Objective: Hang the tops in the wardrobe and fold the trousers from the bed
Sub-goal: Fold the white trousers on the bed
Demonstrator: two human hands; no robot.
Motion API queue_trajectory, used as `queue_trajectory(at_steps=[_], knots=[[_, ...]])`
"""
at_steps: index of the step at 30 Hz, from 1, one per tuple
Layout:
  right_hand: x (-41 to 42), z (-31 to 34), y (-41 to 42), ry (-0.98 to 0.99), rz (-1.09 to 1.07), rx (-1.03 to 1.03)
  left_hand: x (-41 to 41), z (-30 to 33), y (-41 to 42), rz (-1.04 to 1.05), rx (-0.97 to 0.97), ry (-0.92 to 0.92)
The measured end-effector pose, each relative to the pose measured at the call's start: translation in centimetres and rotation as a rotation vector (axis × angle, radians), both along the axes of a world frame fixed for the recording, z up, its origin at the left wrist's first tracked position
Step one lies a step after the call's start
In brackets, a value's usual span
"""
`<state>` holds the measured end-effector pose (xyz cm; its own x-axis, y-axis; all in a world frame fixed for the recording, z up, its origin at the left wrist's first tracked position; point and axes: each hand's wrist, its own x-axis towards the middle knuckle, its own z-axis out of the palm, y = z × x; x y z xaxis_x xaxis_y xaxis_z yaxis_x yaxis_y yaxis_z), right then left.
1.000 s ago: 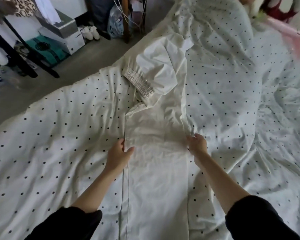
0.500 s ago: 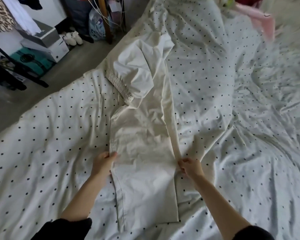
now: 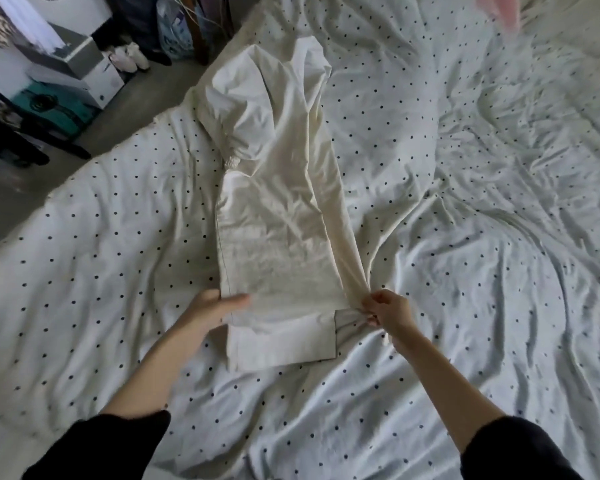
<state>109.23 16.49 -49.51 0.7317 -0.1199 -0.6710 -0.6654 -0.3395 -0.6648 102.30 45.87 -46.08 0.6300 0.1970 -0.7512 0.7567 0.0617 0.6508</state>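
Observation:
Cream trousers [image 3: 278,209] lie lengthwise on the polka-dot bed cover [image 3: 101,265], legs stacked, the waist end crumpled at the far side and the hems near me. My left hand [image 3: 212,308] holds the left edge of the legs just above the hems, thumb on top of the cloth. My right hand [image 3: 388,310] pinches the right edge at the same height, and the fabric bunches under its fingers.
A pink garment [image 3: 499,8] lies at the bed's far right corner. Beyond the bed's left edge is grey floor with stacked boxes [image 3: 73,74], a black rack leg [image 3: 32,126], white shoes [image 3: 132,57] and bags.
Both hands slid down the trouser legs toward the hems, and the trousers were drawn closer to me. The hems now show below my hands.

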Motion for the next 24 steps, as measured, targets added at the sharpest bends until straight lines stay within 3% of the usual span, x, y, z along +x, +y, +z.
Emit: queue_trajectory(at_steps=[3,6,8,10,14,17,19,22,24], knots=[[-1.3,0.9,-1.9,-0.034,-0.010,-0.023,0.3,3.0,-0.5,0.037,-0.143,-0.091],[-3.9,1.3,-4.2,-0.032,-0.029,-0.036,-0.6,5.4,-1.8,0.261,-0.422,-0.143],[-6.2,1.4,-5.9,-0.008,-0.063,-0.007,-2.2,5.8,-2.9,0.334,-0.498,-0.153],[-8.4,1.3,-7.2,0.031,-0.106,0.048,-4.6,5.3,-4.3,0.166,-0.357,-0.070],[-12.3,0.6,-9.5,0.081,-0.130,0.111,-10.0,3.9,-7.8,-0.263,0.170,0.108],[-14.2,0.1,-11.0,0.094,-0.138,0.117,-12.3,3.1,-9.5,-0.328,0.300,0.079],[-15.1,0.1,-12.1,0.086,-0.141,0.108,-13.3,3.2,-10.6,-0.245,0.210,0.046],[-16.7,0.1,-14.1,0.077,-0.154,0.088,-14.5,3.7,-12.3,0.042,-0.103,-0.020],[-17.9,0.1,-15.7,0.075,-0.192,0.053,-15.6,3.4,-13.6,0.098,-0.216,-0.028]])
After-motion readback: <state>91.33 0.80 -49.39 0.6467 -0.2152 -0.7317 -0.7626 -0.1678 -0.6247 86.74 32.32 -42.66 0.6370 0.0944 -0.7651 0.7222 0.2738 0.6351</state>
